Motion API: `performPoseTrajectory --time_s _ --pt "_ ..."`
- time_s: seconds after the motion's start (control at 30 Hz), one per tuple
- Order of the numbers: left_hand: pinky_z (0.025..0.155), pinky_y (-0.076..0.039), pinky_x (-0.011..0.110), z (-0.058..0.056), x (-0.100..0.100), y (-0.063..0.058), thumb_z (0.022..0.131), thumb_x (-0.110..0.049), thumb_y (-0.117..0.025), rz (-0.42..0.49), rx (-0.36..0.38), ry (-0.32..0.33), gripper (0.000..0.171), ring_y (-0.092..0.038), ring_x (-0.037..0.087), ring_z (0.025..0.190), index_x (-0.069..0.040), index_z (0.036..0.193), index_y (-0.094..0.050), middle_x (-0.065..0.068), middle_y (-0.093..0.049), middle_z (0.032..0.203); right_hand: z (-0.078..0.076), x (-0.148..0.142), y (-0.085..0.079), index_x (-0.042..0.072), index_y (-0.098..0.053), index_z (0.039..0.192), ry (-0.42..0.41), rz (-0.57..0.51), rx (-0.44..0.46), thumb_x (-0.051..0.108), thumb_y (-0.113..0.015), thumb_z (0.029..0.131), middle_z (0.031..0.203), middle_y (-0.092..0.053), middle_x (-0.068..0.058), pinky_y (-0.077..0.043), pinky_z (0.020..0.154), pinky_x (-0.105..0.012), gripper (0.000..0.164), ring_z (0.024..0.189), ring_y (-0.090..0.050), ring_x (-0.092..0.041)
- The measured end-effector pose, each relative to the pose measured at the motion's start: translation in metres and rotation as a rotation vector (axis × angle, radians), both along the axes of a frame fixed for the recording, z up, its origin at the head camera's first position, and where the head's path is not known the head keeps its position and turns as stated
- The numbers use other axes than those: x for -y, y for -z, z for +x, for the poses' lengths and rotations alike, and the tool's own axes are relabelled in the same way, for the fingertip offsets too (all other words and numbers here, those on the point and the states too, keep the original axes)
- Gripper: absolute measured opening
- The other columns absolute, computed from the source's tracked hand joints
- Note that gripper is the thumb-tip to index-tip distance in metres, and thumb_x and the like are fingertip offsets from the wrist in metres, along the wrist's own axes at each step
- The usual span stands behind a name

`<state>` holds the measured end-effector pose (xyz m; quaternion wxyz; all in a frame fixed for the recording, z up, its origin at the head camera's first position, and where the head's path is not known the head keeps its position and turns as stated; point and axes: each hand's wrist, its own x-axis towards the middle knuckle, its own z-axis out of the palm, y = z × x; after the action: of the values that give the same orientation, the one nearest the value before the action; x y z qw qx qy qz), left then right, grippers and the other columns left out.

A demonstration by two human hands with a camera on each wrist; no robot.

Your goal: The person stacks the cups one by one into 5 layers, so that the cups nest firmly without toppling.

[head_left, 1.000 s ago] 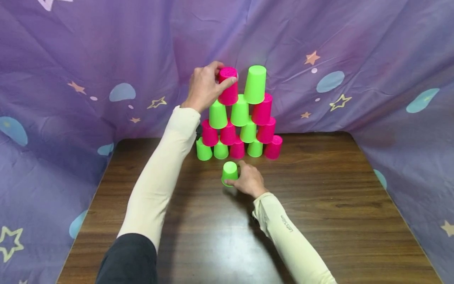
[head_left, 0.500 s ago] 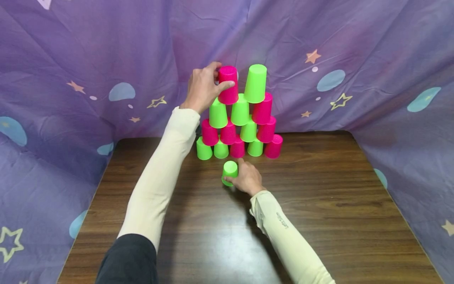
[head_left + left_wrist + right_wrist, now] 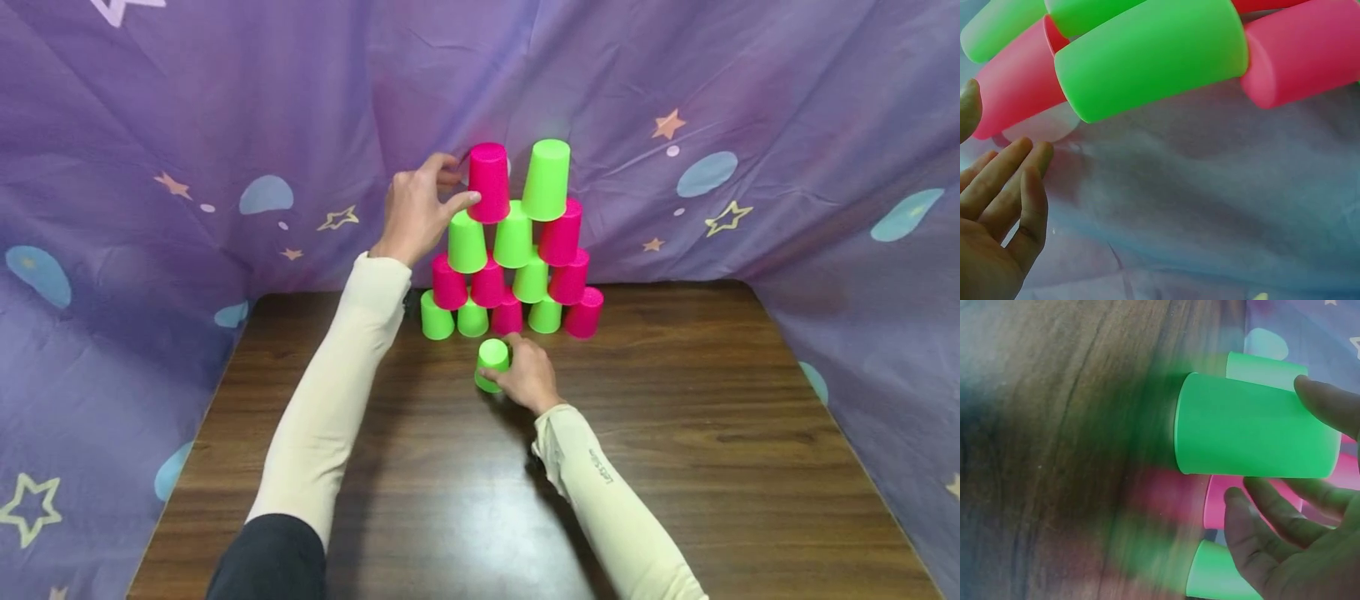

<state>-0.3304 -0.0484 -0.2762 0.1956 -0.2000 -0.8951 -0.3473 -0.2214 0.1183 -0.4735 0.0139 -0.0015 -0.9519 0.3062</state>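
My left hand (image 3: 414,208) is beside the upside-down pink cup (image 3: 489,185) on the left of the stack's top row. Its fingers are spread and relaxed, with the thumb close to the cup's lower side. The left wrist view shows the fingers (image 3: 1007,181) apart from that pink cup (image 3: 1019,81). In front of the stack, my right hand (image 3: 531,377) holds an upside-down green cup (image 3: 492,357) low at the table. Thumb and fingers lie on opposite sides of this green cup (image 3: 1254,428) in the right wrist view.
Pink and green cups rise in stepped rows at the table's back, including a green cup (image 3: 547,181) at the top right and a pink cup (image 3: 584,313) at the bottom right. The brown wooden table (image 3: 720,433) meets a purple star-patterned curtain (image 3: 330,108).
My left hand has let go of the pink top cup and drawn slightly left and down, leaving it on the stack. The right hand stays at the green cup.
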Motion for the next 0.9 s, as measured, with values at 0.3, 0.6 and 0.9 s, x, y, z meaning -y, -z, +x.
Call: performPoseTrajectory --time_s 0.3,0.6,0.9 --pt "0.098 -0.054 0.039 0.023 0.029 0.035 0.088 -0.029 -0.078 0.045 -0.039 0.007 0.036 -0.073 0.027 0.104 -0.003 0.112 -0.070 0.012 -0.076 0.112 -0.001 -0.005 0.005 0.004 -0.061 0.128 -0.023 -0.032 -0.036 0.031 -0.087 0.075 0.121 -0.069 -0.020 -0.052 0.099 -0.050 0.065 0.116 -0.064 -0.039" --pt "0.095 -0.056 0.047 0.062 0.086 0.113 0.094 -0.013 -0.068 0.017 0.158 0.049 0.037 -0.069 0.034 0.112 -0.007 0.130 -0.065 0.018 -0.070 0.127 -0.002 -0.012 0.004 0.005 -0.061 0.127 -0.028 -0.086 -0.039 0.025 -0.088 0.074 0.119 -0.069 -0.022 -0.050 0.100 -0.054 0.063 0.116 -0.062 -0.045" --pt "0.095 -0.056 0.048 0.096 0.108 0.171 0.093 -0.010 -0.066 0.021 0.261 0.031 0.027 -0.069 0.032 0.111 -0.005 0.120 -0.070 0.015 -0.072 0.124 -0.005 -0.017 -0.004 0.004 -0.062 0.126 -0.059 -0.107 -0.067 0.022 -0.086 0.075 0.118 -0.071 -0.020 -0.050 0.101 -0.052 0.060 0.114 -0.063 -0.043"
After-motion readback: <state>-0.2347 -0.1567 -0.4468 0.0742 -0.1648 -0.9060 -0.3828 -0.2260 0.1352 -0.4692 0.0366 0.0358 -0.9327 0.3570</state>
